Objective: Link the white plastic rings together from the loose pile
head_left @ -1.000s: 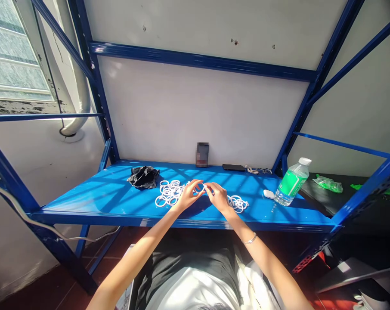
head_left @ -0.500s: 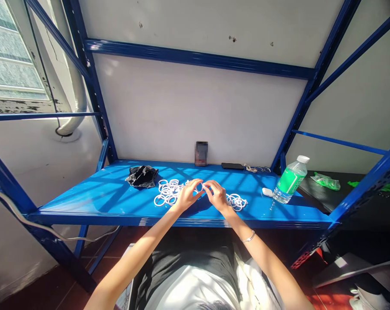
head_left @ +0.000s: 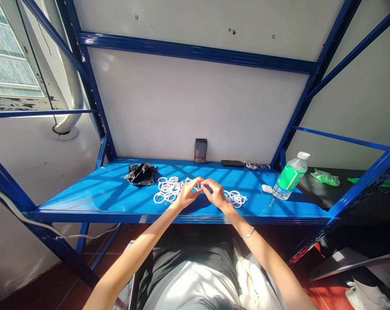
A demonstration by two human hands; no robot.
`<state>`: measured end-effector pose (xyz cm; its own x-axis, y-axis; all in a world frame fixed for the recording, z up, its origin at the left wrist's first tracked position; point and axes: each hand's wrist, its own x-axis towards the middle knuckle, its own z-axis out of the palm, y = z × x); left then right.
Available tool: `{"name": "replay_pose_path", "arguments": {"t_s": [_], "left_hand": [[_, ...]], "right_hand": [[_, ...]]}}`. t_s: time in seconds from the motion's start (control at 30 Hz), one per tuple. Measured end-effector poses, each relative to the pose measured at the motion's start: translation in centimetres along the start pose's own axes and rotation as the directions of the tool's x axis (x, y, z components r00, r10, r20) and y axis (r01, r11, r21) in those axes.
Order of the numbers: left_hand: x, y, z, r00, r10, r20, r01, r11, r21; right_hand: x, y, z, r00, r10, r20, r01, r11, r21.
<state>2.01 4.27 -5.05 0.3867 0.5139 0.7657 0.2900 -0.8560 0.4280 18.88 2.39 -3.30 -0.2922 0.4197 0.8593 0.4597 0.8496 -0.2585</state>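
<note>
Above the middle of the blue shelf (head_left: 117, 196), my left hand (head_left: 187, 194) and my right hand (head_left: 216, 194) meet at the fingertips. A small white ring (head_left: 199, 186) is pinched between them, mostly covered by the fingers. Left of my left hand lies a loose pile of white rings (head_left: 166, 190). A smaller heap of white rings (head_left: 235, 199) sits just right of my right hand. Part of the larger pile is hidden behind my left hand.
A crumpled black plastic bag (head_left: 141, 174) lies at left. Behind are an upright phone (head_left: 200, 151), a flat black device (head_left: 232, 163) and a coiled cable (head_left: 256, 165). At right stand a white case (head_left: 266, 189) and a water bottle (head_left: 290, 177). Blue posts (head_left: 300, 114) frame the shelf.
The view has shifted slightly. My hands stay together at the same spot, with the fingertips a little closer round the ring. The piles look unchanged.
</note>
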Motion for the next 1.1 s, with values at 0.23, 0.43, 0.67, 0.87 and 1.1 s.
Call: {"name": "replay_pose_path", "arguments": {"t_s": [0.23, 0.43, 0.67, 0.87, 1.1], "left_hand": [[0.03, 0.14, 0.02, 1.0, 0.007, -0.006, -0.007, 1.0, -0.02], [0.02, 0.15, 0.02, 1.0, 0.024, -0.018, -0.024, 1.0, -0.004], [-0.02, 0.13, 0.09, 0.999, 0.048, -0.02, -0.048, 0.999, 0.021], [-0.05, 0.05, 0.07, 0.999, 0.035, -0.013, -0.034, 0.999, 0.033], [-0.2, -0.18, 0.22, 1.0, 0.028, -0.011, -0.028, 0.998, 0.053]], "right_hand": [[0.18, -0.35, -0.18, 1.0, 0.003, 0.022, -0.004, 1.0, 0.004], [0.01, -0.14, -0.17, 0.996, 0.032, 0.082, -0.03, 0.999, -0.03], [0.11, -0.45, -0.36, 0.994, 0.019, 0.105, -0.014, 0.999, -0.045], [0.1, -0.49, -0.32, 0.992, 0.014, 0.128, -0.006, 0.998, -0.065], [-0.03, -0.31, -0.27, 0.989, 0.027, 0.144, -0.01, 0.993, -0.117]]}}
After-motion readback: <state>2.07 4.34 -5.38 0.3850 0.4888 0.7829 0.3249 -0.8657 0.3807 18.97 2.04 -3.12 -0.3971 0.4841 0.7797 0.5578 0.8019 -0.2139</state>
